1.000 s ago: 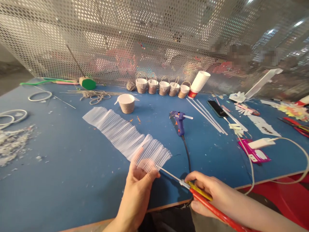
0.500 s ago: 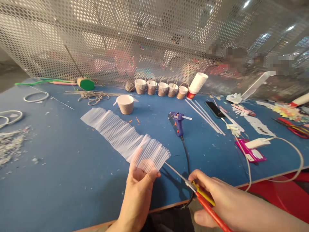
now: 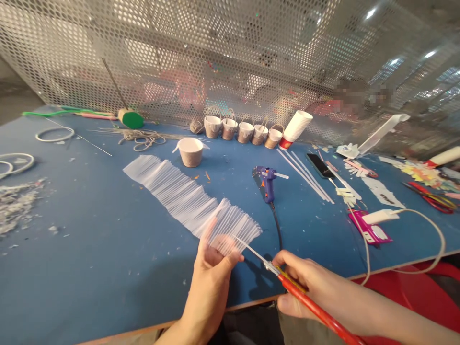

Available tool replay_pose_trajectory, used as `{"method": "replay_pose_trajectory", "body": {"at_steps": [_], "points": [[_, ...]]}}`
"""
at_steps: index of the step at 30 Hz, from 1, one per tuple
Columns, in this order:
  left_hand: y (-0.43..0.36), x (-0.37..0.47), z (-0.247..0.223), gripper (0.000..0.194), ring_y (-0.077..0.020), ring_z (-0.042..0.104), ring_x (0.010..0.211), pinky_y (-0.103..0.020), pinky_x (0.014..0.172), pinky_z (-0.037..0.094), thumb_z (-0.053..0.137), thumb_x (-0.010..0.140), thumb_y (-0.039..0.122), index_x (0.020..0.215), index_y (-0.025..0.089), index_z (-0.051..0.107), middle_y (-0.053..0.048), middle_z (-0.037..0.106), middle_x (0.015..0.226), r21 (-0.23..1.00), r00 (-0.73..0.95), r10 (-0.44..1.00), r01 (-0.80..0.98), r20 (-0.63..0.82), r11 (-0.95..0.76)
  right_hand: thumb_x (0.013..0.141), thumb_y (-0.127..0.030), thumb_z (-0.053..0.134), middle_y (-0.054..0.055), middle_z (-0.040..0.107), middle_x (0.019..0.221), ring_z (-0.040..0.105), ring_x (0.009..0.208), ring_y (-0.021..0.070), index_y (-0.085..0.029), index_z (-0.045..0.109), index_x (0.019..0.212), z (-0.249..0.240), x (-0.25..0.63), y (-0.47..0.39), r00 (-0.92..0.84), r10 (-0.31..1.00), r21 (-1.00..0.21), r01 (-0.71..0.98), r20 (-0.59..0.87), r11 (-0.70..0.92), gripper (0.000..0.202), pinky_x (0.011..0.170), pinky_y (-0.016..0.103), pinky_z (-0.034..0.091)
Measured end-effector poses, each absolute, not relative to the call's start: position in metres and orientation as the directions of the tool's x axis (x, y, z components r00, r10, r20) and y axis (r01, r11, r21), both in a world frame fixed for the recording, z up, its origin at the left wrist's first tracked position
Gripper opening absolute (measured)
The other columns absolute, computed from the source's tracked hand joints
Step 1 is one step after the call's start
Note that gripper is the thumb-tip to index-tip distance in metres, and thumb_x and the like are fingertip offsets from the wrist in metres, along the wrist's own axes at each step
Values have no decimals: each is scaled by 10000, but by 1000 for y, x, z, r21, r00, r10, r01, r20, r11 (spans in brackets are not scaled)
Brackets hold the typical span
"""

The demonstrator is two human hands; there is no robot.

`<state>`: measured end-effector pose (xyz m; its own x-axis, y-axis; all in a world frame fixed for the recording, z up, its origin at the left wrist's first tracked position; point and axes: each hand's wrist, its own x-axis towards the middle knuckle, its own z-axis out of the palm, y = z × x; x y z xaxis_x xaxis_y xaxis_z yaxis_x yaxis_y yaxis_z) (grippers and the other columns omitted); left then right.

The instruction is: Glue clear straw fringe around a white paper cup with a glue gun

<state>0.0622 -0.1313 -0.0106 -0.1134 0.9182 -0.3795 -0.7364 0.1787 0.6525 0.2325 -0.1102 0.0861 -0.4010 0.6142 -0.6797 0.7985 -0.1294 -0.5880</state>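
A long strip of white, translucent pleated paper (image 3: 179, 199) runs from the upper left toward me, its far part resting on the blue table. My left hand (image 3: 215, 268) pinches the near end between thumb and fingers, which show through the sheet. My right hand (image 3: 305, 282) grips scissors (image 3: 294, 285) with red and yellow handles. Their blades reach over the near end of the paper, just above my left thumb; whether they are cutting I cannot tell. Beyond the hands a purple glue gun (image 3: 267, 182) lies with a white stick in it.
A wrapped cup (image 3: 191, 153) stands behind the paper. Small buckets (image 3: 245, 132) and stacked paper cups (image 3: 298, 127) line the mesh panel (image 3: 161, 62). On the right are white sticks (image 3: 305, 175), a phone (image 3: 319, 165) and a white cable (image 3: 438, 230). Paper shreds (image 3: 19, 206) lie left.
The scissors have moved left and up, so their blade tips now overlap the pleated paper. Their handles look closer together. My left hand keeps its pinch; the whole view has shifted slightly.
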Motion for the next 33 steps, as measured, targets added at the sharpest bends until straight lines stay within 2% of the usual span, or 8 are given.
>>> {"method": "replay_pose_trajectory", "body": {"at_steps": [4,10,15,21,25,29,33], "points": [[-133,63,-11,750,-106,609,790,-200,760,490,774,644,127,1304,329,480,27,643,866,661,-115,918,-728,-380,183,841,-438,590,-77,404,662,339,593,85,-203,425,902,82,234,-112,-451,606,-651,744,-656,-150,293,543,196,296],[-134,65,-11,782,-136,619,842,-229,769,516,799,629,176,1315,345,463,9,651,934,687,-136,928,-710,-346,153,840,-538,569,-89,367,627,321,539,70,-201,430,914,82,233,-112,-452,598,-662,726,-662,-185,372,504,186,279],[-135,63,-11,809,-122,610,759,-234,748,522,801,627,180,1338,329,447,11,640,861,713,-146,923,-682,-355,166,823,-620,539,-104,323,583,284,491,62,-196,437,919,78,235,-111,-452,609,-678,707,-652,-201,446,458,184,242],[-135,63,-11,788,-114,604,760,-219,764,510,805,623,190,1318,340,463,19,643,835,710,-140,920,-681,-367,180,818,-594,555,-92,354,597,298,533,78,-193,457,910,78,237,-112,-430,628,-653,738,-649,-168,423,481,193,256],[-134,63,-13,681,-134,613,749,-291,791,523,750,703,246,1320,328,474,19,621,809,692,-149,909,-699,-389,181,830,-478,584,-87,373,627,318,560,84,-201,457,911,79,238,-113,-404,637,-623,767,-656,-155,315,508,195,277],[-133,63,-14,697,-125,603,707,-269,758,513,755,709,235,1332,318,455,34,610,732,709,-149,905,-677,-398,199,830,-371,589,-87,381,647,332,583,87,-209,441,902,79,239,-115,-400,620,-611,774,-675,-165,230,530,194,292],[-134,63,-15,691,-115,596,689,-270,778,493,734,738,223,1350,314,428,39,614,729,728,-150,914,-657,-378,193,812,-355,595,-83,410,665,365,609,100,-225,437,882,80,237,-116,-365,620,-561,814,-695,-150,216,559,211,304]]}}
